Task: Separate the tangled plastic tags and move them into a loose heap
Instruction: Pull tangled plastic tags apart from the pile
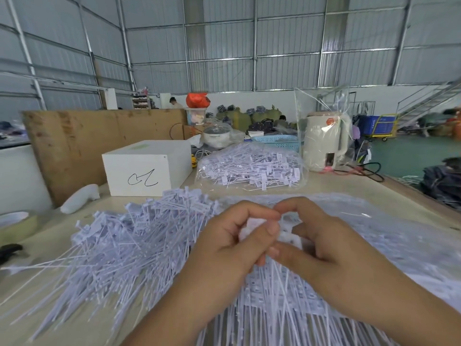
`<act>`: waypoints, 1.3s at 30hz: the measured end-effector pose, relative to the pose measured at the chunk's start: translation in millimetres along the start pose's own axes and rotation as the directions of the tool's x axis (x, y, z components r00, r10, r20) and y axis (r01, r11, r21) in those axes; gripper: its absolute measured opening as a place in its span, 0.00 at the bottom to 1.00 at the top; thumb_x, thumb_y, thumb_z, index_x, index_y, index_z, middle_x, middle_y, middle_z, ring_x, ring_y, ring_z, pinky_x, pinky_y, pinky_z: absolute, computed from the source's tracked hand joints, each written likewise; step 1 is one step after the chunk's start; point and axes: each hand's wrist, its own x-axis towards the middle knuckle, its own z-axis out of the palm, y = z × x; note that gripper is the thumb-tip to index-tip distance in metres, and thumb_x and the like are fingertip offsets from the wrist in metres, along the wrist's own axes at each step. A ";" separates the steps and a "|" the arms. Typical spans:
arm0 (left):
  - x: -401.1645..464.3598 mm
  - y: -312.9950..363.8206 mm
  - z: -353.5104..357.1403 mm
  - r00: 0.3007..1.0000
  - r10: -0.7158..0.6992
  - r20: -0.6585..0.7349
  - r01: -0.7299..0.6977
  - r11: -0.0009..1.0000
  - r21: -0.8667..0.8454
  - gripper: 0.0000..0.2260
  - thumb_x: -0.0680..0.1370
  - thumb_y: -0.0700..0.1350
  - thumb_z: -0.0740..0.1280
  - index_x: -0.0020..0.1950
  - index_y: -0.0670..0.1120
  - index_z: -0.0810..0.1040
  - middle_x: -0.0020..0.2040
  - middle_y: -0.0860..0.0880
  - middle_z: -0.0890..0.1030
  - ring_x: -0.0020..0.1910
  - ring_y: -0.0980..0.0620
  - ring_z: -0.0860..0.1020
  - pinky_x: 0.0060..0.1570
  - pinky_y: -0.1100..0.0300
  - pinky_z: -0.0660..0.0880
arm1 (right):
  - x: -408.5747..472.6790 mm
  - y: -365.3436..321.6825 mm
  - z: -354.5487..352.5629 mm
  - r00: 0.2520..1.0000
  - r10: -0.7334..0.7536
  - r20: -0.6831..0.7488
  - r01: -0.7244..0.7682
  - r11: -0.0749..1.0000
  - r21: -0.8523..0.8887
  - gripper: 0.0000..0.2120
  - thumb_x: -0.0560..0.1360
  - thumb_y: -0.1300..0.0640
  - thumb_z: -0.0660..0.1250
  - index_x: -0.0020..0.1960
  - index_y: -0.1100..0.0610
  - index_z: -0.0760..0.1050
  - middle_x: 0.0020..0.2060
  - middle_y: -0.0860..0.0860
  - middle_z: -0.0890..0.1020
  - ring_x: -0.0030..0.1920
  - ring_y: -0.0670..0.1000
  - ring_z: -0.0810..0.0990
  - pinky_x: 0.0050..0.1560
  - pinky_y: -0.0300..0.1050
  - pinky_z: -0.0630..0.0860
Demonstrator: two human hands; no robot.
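Observation:
A small bunch of white plastic tags (257, 227) is held up above the table between both hands. My left hand (232, 245) grips its flat heads from the left, thumb on top. My right hand (321, 243) pinches the same bunch from the right, fingers curled over it. The tags' thin tails (272, 290) hang down towards me. A loose heap of separated tags (129, 243) spreads over the table to the left. More tags lie in a flat clear plastic sheet (389, 240) under and right of my hands.
A full clear bag of tags (252, 168) lies further back, beside a white box (147, 168) with a black scribble. A cream kettle (324, 143) in plastic wrap stands at the back right. A tape roll (15, 224) sits at the left edge.

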 end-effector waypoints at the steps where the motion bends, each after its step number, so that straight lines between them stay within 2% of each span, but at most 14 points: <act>1: 0.3 0.0 -0.4 1.000 0.000 0.000 0.000 1.000 0.020 0.06 0.70 0.55 0.71 0.45 0.59 0.83 0.30 0.56 0.79 0.27 0.59 0.74 0.28 0.69 0.69 | -0.5 0.2 0.4 1.000 -0.008 -0.006 0.008 1.000 -0.018 0.20 0.69 0.31 0.61 0.58 0.33 0.63 0.32 0.51 0.80 0.24 0.45 0.70 0.26 0.35 0.62; 3: 1.2 -0.3 -0.5 1.000 -0.015 -0.019 0.015 1.000 0.021 0.04 0.70 0.51 0.71 0.44 0.59 0.83 0.30 0.56 0.79 0.26 0.60 0.75 0.27 0.69 0.69 | -1.0 0.4 1.5 1.000 -0.022 -0.006 0.022 1.000 -0.021 0.20 0.70 0.32 0.61 0.59 0.33 0.62 0.35 0.51 0.82 0.25 0.44 0.71 0.27 0.35 0.64; 5: 2.1 -0.9 -1.1 0.998 -0.015 -0.053 0.017 0.999 0.027 0.04 0.71 0.50 0.70 0.43 0.57 0.83 0.28 0.55 0.76 0.25 0.58 0.73 0.27 0.67 0.68 | -1.1 0.4 0.7 1.000 -0.013 0.000 0.013 0.999 0.052 0.21 0.69 0.33 0.63 0.59 0.32 0.62 0.36 0.49 0.82 0.26 0.43 0.71 0.28 0.36 0.66; 7: 2.5 -0.8 -2.2 0.996 -0.003 -0.086 0.006 0.999 0.041 0.04 0.71 0.50 0.69 0.44 0.57 0.83 0.26 0.53 0.74 0.25 0.57 0.72 0.27 0.66 0.67 | -1.3 0.6 -4.9 0.999 0.011 0.033 -0.016 0.989 0.149 0.19 0.68 0.36 0.66 0.57 0.32 0.66 0.33 0.47 0.80 0.28 0.46 0.72 0.31 0.42 0.68; 10: 2.9 0.3 -4.2 0.994 0.001 -0.106 0.005 0.998 0.058 0.04 0.71 0.51 0.69 0.43 0.58 0.82 0.25 0.53 0.74 0.25 0.57 0.71 0.27 0.67 0.67 | -1.0 -1.0 -16.8 0.991 0.050 0.124 -0.072 0.981 0.183 0.16 0.67 0.37 0.67 0.48 0.45 0.77 0.31 0.51 0.76 0.30 0.56 0.69 0.32 0.52 0.67; 13: 2.8 0.0 -3.7 0.995 -0.004 -0.101 0.010 0.998 0.061 0.04 0.71 0.50 0.69 0.43 0.57 0.82 0.25 0.52 0.75 0.24 0.57 0.72 0.27 0.68 0.67 | 0.1 -0.8 -22.7 0.983 0.074 0.169 -0.096 0.988 0.123 0.17 0.69 0.38 0.66 0.39 0.52 0.77 0.30 0.56 0.72 0.30 0.57 0.68 0.33 0.57 0.67; 18: 2.2 -1.2 -1.8 0.995 -0.013 -0.094 0.019 0.998 0.066 0.03 0.71 0.51 0.70 0.43 0.57 0.82 0.25 0.54 0.74 0.24 0.57 0.72 0.27 0.68 0.67 | -0.6 0.7 -25.1 0.973 0.092 0.212 -0.108 0.992 0.068 0.14 0.76 0.44 0.68 0.42 0.54 0.77 0.27 0.46 0.68 0.29 0.49 0.66 0.33 0.47 0.63; 20: 3.0 -0.8 -2.6 0.996 -0.031 -0.086 0.036 0.998 0.055 0.01 0.72 0.52 0.73 0.43 0.57 0.82 0.26 0.54 0.74 0.24 0.57 0.72 0.26 0.68 0.67 | -0.5 0.9 -24.3 0.977 0.095 0.192 -0.107 0.993 0.051 0.12 0.76 0.46 0.68 0.41 0.54 0.76 0.25 0.44 0.67 0.27 0.47 0.65 0.31 0.42 0.62; 23: 3.8 -1.0 -4.4 0.995 -0.073 -0.063 0.075 0.996 0.045 0.06 0.68 0.54 0.69 0.43 0.56 0.82 0.25 0.55 0.75 0.24 0.58 0.72 0.26 0.69 0.68 | 0.1 1.0 -21.5 0.984 0.072 0.162 -0.080 0.996 0.044 0.12 0.77 0.48 0.68 0.38 0.54 0.74 0.24 0.44 0.67 0.26 0.46 0.64 0.29 0.39 0.62; 27: 3.8 -0.7 -2.6 0.993 -0.064 -0.100 0.067 0.997 0.023 0.07 0.68 0.56 0.67 0.42 0.57 0.81 0.24 0.51 0.74 0.24 0.56 0.69 0.27 0.68 0.67 | 0.3 -1.4 -15.1 0.996 0.040 0.078 -0.048 0.993 0.107 0.11 0.77 0.51 0.67 0.37 0.52 0.73 0.24 0.44 0.65 0.26 0.46 0.63 0.29 0.39 0.61; 31: 4.4 1.8 1.5 0.983 -0.046 -0.178 0.037 0.998 -0.053 0.09 0.66 0.57 0.67 0.41 0.56 0.82 0.23 0.50 0.73 0.24 0.55 0.68 0.25 0.67 0.66 | -0.4 -8.8 -4.3 0.999 -0.008 -0.033 0.012 0.992 0.122 0.13 0.77 0.53 0.67 0.35 0.43 0.73 0.23 0.44 0.66 0.24 0.42 0.62 0.26 0.35 0.60; 34: 4.4 4.4 4.3 0.969 -0.050 -0.242 0.017 0.990 -0.138 0.08 0.65 0.55 0.68 0.39 0.55 0.82 0.23 0.49 0.73 0.23 0.56 0.69 0.24 0.68 0.66 | 0.9 -12.0 3.7 0.977 -0.005 -0.211 0.028 0.994 0.107 0.13 0.75 0.49 0.67 0.34 0.49 0.70 0.23 0.45 0.67 0.23 0.42 0.63 0.24 0.33 0.61; 37: 4.1 4.2 3.2 0.950 -0.077 -0.303 0.020 0.982 -0.187 0.05 0.66 0.54 0.68 0.37 0.55 0.82 0.23 0.49 0.73 0.22 0.56 0.69 0.23 0.67 0.66 | 3.2 -4.4 -14.1 0.873 0.091 -0.479 0.001 0.982 0.189 0.15 0.73 0.44 0.66 0.35 0.54 0.70 0.22 0.47 0.66 0.22 0.42 0.62 0.22 0.36 0.62; 39: 4.0 2.2 1.3 0.946 -0.059 -0.319 0.027 0.994 -0.104 0.03 0.70 0.52 0.69 0.39 0.56 0.82 0.23 0.50 0.74 0.23 0.55 0.68 0.24 0.67 0.67 | 1.5 -1.2 -25.2 0.890 0.058 -0.451 0.038 0.979 0.200 0.18 0.71 0.41 0.65 0.36 0.55 0.71 0.25 0.49 0.66 0.26 0.45 0.64 0.26 0.42 0.62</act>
